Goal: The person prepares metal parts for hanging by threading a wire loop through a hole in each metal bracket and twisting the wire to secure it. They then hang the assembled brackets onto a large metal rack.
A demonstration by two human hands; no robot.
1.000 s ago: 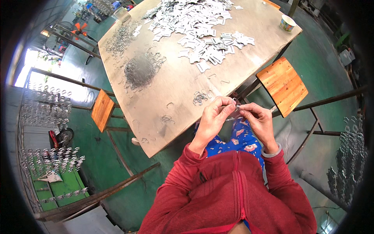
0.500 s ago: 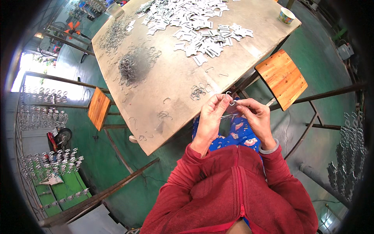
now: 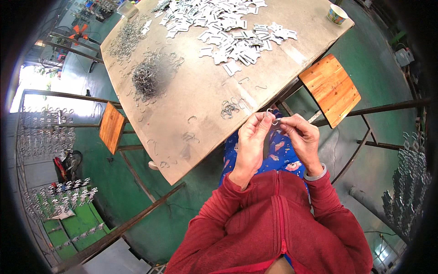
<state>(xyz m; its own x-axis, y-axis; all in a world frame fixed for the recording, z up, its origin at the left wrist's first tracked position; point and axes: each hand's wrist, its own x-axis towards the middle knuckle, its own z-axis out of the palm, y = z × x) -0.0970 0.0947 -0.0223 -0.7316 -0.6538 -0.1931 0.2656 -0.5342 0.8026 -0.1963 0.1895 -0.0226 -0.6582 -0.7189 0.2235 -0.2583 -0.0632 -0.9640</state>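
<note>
Just past the near edge of the table, both my hands meet over my lap. My left hand [image 3: 251, 141] is closed, pinching a small bent metal wire hook [image 3: 269, 110] between thumb and fingers. Close against it, my right hand [image 3: 301, 135] is closed too, its thumb and forefinger at the hook's lower curl [image 3: 275, 122]. Whether that curl belongs to a second hook I cannot tell. On the table [image 3: 214, 132] nearest my hands lies a small cluster of wire hooks [image 3: 232, 108], with a few loose ones around it.
A dense heap of hooks [image 3: 147, 78] and a spread of small metal pieces [image 3: 127, 41] lie farther left. Flat silvery plates [image 3: 228, 27] are piled at the back. A paper cup [image 3: 337, 14] stands at the far right corner. Wooden stools [image 3: 331, 89] flank the table; metal rails surround me.
My hands stay together at the hook, with slight finger movement. The view has shifted a little, so the table sits slightly more to the left.
</note>
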